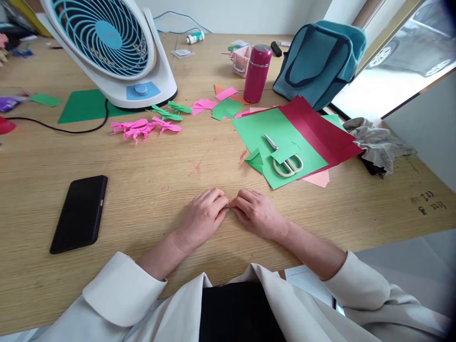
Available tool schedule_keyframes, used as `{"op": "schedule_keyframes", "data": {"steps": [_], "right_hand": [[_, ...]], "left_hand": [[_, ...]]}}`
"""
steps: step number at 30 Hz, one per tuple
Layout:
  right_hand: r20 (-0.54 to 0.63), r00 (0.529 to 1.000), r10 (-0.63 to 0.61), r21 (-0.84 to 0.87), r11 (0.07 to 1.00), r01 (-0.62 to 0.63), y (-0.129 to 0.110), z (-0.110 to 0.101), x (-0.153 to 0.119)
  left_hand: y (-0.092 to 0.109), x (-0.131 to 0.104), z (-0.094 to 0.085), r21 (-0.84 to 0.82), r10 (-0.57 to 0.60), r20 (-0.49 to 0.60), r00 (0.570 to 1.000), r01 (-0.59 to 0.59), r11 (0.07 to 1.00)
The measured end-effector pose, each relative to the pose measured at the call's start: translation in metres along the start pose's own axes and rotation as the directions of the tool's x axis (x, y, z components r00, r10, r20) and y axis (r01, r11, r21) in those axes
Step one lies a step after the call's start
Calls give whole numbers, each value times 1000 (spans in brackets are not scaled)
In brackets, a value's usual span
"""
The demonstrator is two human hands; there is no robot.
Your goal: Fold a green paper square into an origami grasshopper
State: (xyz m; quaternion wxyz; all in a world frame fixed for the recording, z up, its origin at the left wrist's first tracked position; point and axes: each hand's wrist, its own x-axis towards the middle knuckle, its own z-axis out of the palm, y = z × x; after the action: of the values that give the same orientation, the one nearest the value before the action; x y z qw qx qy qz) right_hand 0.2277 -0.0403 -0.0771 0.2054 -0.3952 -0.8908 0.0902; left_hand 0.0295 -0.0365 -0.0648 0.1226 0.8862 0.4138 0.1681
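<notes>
Just below the centre of the head view, the left hand (206,214) and right hand (259,213) pinch a green scrap (231,209) between curled fingers that mostly hide it. To the right, a green strip (285,153) covers part of the scissors (292,167) on a green sheet (265,124); pink figures (133,126) lie upper left below the fan (109,35), and a phone (80,213) at left.

– looks from where?
– from head height, over the near side of the table (160,166), in a single view.
– faces which way?
– forward and down, toward the wall (242,16).
– sits how near?
– close above the left hand (204,213) and right hand (260,213), catching the sleeves (124,289) along the bottom.
</notes>
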Motion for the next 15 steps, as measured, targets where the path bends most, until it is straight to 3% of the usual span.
{"op": "schedule_keyframes", "data": {"steps": [5,8,11,15], "right_hand": [[29,997,68,-2,998,-68,-3,-1,3],[2,988,155,180,972,-153,-3,-10,7],[-16,955,298,483,838,-253,-5,-20,16],[123,923,365,716,612,-337,-9,-21,32]], "left_hand": [[0,5,1,61,8,12,1000,-9,998],[0,9,-4,11,-26,-54,998,26,1000],[-1,13,-10,-202,-139,-178,974,102,974],[-1,17,-13,-498,-387,-286,877,209,842]]}}
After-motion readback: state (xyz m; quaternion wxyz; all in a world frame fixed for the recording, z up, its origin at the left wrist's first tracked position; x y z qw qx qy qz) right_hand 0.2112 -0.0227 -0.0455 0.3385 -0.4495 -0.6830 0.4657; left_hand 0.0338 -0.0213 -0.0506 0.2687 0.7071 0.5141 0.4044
